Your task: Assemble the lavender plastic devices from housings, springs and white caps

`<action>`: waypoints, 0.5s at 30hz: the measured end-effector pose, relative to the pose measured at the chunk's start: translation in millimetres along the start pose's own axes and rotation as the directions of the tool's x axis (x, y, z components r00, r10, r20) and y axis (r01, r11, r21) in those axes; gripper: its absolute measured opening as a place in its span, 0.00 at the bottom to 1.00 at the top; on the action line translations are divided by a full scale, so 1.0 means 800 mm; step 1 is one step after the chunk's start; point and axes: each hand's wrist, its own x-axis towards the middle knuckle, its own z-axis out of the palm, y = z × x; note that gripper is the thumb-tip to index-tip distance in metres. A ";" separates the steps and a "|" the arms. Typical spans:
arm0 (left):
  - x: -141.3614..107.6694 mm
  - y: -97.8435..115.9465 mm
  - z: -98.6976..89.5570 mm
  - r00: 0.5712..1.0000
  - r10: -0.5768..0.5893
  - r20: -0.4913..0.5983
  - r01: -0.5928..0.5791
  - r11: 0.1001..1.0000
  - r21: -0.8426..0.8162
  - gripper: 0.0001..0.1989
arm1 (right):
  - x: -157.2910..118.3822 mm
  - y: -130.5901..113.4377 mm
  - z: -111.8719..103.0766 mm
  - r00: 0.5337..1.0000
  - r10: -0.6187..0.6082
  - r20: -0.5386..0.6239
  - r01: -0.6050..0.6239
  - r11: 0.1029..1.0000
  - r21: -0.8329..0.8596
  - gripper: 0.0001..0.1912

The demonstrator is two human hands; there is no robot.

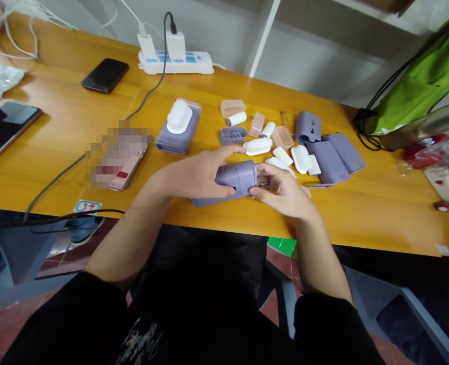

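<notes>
Near the front edge of the table, both hands are on a purple plastic casing (243,176) with small round holes in its side. My left hand (197,172) wraps over its left part, thumb along the near side. With thumb and fingers, my right hand (283,190) grips its right end. A flat purple piece (205,201) shows beneath the casing. Just beyond my hands lie white oval parts (257,146), a small purple tray-like part (232,135), and peach translucent caps (257,124). More purple casing pieces (329,162) lie to the right.
A purple box with a white oval part (179,116) on it stands left of the parts. Phones (105,75) lie further left, with a dark cable (144,104) running across the table. A white power strip (199,63) sits at the back. A green bag (418,76) is at right.
</notes>
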 end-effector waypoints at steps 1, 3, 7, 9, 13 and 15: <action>0.000 0.001 0.000 1.000 0.000 0.005 0.000 1.000 0.018 0.44 | 0.000 -0.002 0.000 1.000 -0.005 0.003 0.005 0.999 -0.054 0.18; 0.001 0.003 0.000 0.999 0.002 0.034 -0.004 0.998 0.059 0.45 | 0.002 -0.008 0.000 1.000 -0.007 0.006 0.008 0.987 -0.161 0.14; 0.000 0.010 -0.002 0.995 0.009 0.100 -0.022 0.991 0.132 0.45 | 0.004 -0.020 0.005 1.000 -0.003 -0.005 0.001 0.956 -0.292 0.14; 0.000 0.012 -0.003 0.993 0.005 0.119 -0.024 0.988 0.154 0.46 | 0.005 -0.022 0.010 0.999 -0.032 -0.011 0.026 0.944 -0.330 0.15; -0.001 0.011 -0.001 0.992 0.012 0.129 -0.033 0.986 0.163 0.44 | 0.007 -0.016 0.020 0.991 -0.125 -0.043 0.097 0.910 -0.404 0.17; -0.001 0.009 0.002 0.992 0.015 0.122 -0.037 0.983 0.180 0.44 | 0.007 -0.010 0.023 0.986 -0.160 -0.048 0.123 0.892 -0.436 0.17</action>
